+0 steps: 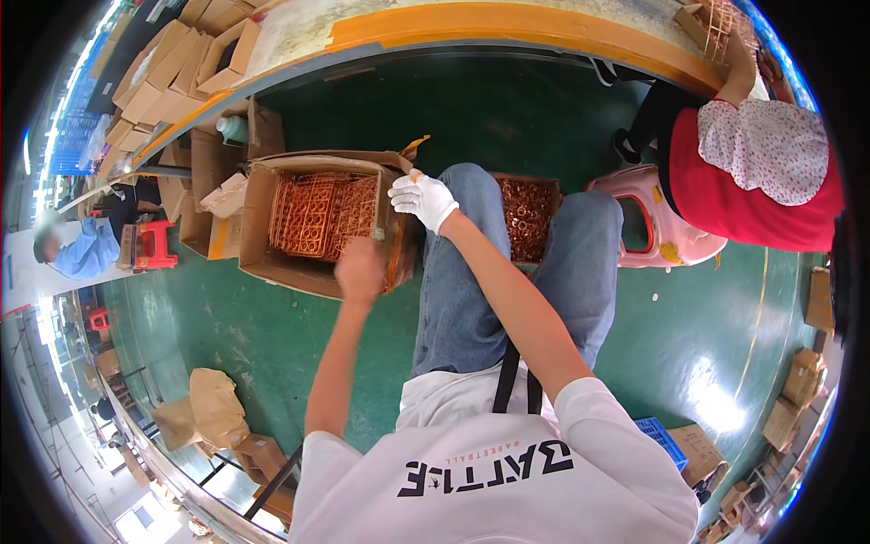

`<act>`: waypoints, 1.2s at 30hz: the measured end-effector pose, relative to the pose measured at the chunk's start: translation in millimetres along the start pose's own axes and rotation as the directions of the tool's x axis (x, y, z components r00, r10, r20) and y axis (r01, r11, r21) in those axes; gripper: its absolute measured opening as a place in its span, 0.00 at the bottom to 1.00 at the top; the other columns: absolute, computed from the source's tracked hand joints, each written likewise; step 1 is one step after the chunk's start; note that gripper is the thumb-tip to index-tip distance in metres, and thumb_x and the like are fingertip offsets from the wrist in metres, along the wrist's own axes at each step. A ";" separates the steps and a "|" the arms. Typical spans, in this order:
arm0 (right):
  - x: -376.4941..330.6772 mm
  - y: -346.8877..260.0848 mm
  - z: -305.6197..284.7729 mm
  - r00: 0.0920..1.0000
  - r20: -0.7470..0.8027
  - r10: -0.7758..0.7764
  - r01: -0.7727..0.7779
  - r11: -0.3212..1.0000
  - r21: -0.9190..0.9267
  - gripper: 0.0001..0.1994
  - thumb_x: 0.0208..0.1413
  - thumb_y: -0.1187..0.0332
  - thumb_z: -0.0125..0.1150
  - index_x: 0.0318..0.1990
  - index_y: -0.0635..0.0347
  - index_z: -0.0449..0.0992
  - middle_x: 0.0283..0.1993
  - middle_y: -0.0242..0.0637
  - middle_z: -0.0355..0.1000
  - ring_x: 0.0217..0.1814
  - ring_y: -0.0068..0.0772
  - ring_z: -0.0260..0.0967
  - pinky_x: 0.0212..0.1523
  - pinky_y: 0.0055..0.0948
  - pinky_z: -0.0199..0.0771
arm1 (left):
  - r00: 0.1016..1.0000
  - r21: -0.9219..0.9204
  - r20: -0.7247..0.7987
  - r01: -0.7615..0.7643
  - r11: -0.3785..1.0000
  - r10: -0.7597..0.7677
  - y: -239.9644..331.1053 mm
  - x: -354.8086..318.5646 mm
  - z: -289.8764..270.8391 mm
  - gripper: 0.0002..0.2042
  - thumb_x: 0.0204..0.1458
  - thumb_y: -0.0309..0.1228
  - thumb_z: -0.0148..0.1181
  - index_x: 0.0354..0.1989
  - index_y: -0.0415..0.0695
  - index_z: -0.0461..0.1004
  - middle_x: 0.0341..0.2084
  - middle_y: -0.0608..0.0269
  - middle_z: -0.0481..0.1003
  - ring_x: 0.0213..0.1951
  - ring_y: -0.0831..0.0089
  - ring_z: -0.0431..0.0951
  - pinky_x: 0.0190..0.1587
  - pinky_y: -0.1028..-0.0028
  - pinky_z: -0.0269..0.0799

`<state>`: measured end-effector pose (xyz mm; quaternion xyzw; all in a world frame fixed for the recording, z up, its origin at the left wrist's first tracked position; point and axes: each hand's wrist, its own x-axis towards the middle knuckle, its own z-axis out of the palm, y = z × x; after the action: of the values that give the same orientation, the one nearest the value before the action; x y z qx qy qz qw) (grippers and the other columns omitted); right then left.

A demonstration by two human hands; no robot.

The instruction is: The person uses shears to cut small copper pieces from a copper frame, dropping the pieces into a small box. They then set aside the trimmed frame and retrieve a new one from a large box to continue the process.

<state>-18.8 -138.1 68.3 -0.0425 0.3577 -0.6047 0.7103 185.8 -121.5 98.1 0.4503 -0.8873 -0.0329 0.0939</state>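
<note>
An open cardboard box (254,253) stands to the left of my knees. Copper-coloured wire racks with rows of rings (317,216) lie stacked inside it. My left hand (361,270), bare and smeared by motion, is over the near right part of this box; its fingers look curled, but whether they hold anything is not visible. My right hand (423,200) wears a white glove and hovers by the box's right edge, beside my knee. Its fingers are partly stretched and apart, with nothing visible in them. Between my legs sits a second box of loose copper-coloured pieces (526,218).
A long orange-edged table (507,25) runs across the far side. At right, a person in red (752,195) is beside a pink plastic stool (671,245). Another person sits at far left near a red stool (157,245). More cardboard boxes (168,77) are piled at upper left.
</note>
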 end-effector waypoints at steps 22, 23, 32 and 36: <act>12.4 -0.7 -5.0 0.999 0.012 0.053 -0.054 0.995 0.078 0.22 0.63 0.55 0.38 0.44 0.69 0.69 0.39 0.47 0.73 0.38 0.40 0.72 0.41 0.35 0.74 | 0.727 0.717 0.611 -0.676 0.171 0.312 20.9 66.0 162.9 0.14 0.34 0.18 0.61 0.32 0.45 0.78 0.27 0.60 0.74 0.31 0.62 0.74 0.29 0.62 0.69; 11.9 -1.4 -4.7 0.998 0.013 0.061 -0.062 0.994 0.093 0.22 0.63 0.55 0.38 0.44 0.68 0.69 0.39 0.47 0.73 0.38 0.40 0.72 0.41 0.35 0.74 | 0.707 0.696 0.636 -0.699 0.165 0.309 19.2 66.0 163.4 0.14 0.34 0.18 0.61 0.32 0.45 0.78 0.27 0.60 0.74 0.31 0.62 0.74 0.29 0.62 0.69; 7.8 -4.7 -15.8 0.999 0.029 0.030 -0.033 0.994 0.100 0.22 0.63 0.55 0.38 0.44 0.67 0.69 0.41 0.46 0.72 0.39 0.37 0.72 0.42 0.34 0.73 | 0.458 0.456 0.825 -0.886 0.089 0.330 10.7 66.1 197.4 0.11 0.36 0.20 0.59 0.31 0.45 0.78 0.25 0.59 0.74 0.27 0.62 0.74 0.27 0.63 0.68; 9.3 -2.0 -4.0 0.999 0.010 0.043 -0.043 0.997 0.064 0.22 0.63 0.55 0.38 0.44 0.67 0.69 0.41 0.46 0.73 0.38 0.37 0.72 0.41 0.34 0.73 | 0.493 0.475 0.786 -0.868 0.145 0.374 -20.7 56.4 242.1 0.07 0.43 0.25 0.53 0.30 0.44 0.78 0.21 0.58 0.74 0.21 0.63 0.73 0.22 0.65 0.65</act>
<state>-22.6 -145.4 62.1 -0.0146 0.3360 -0.6002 0.7257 122.2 -185.5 -134.4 -0.0277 -0.8686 0.3360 -0.3631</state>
